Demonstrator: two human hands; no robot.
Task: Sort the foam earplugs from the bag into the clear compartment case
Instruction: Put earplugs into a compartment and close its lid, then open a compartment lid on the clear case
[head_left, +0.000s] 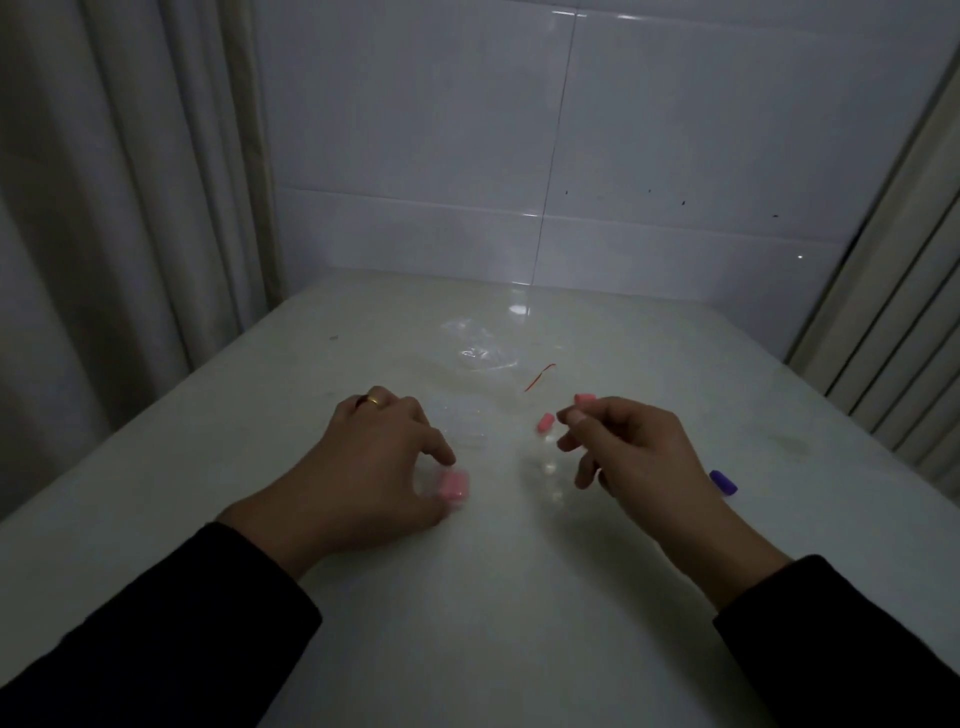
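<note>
The clear compartment case lies on the white table, hard to make out in the dim light. My left hand grips its near end between thumb and forefinger, where pink earplugs sit inside. My right hand hovers to the right with its fingers loosely curled and spread. One pink earplug lies just off its fingertips. Another pink earplug shows right behind the top finger; I cannot tell whether it touches the finger. A purple earplug lies to the right of that hand. The crumpled clear bag is further back.
A thin red tie lies between the bag and my right hand. A white tiled wall closes the table's far edge. Curtains hang at the left and at the right.
</note>
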